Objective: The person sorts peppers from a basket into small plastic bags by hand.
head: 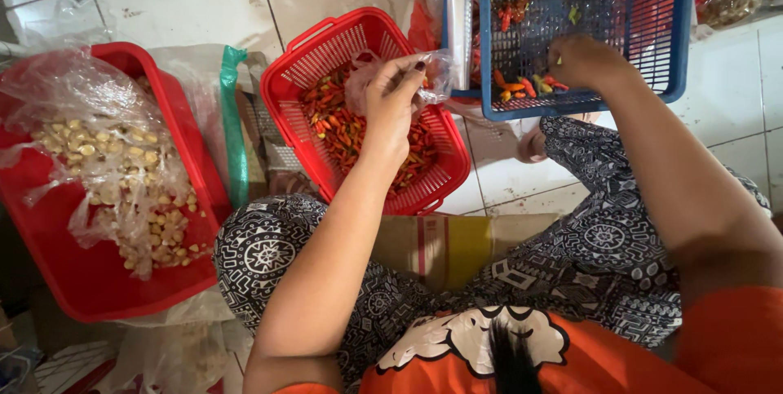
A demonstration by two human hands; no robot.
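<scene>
**Sorting chillies, bag in one hand**

She sits on the floor with her knees apart, and the work looks to be mid-sort: chillies picked off one tray and bagged. Her left hand (390, 108) is pinched shut on the mouth of a thin clear bag (371, 84), holding it up over the red basket (298, 76). Her right hand (583, 64) is curled down among the loose chillies (526, 84) at the near edge of the blue tray (587, 104); the fingers are bent under, so I cannot tell whether they have already closed on one or are only raking. By my reckoning the next move wants a clean pick of one or two pods and a carry across to the bag, with the left hand keeping the mouth open wide enough to take them.

The red basket holds a layer of red, orange and green chillies. The blue tray is mostly bare mesh, with a few pods near her hand and darker scraps at the far side. Well off to her left, a red tub (90, 280) holds a crumpled plastic sheet (98, 133) and pale garlic cloves (155, 231).
</scene>
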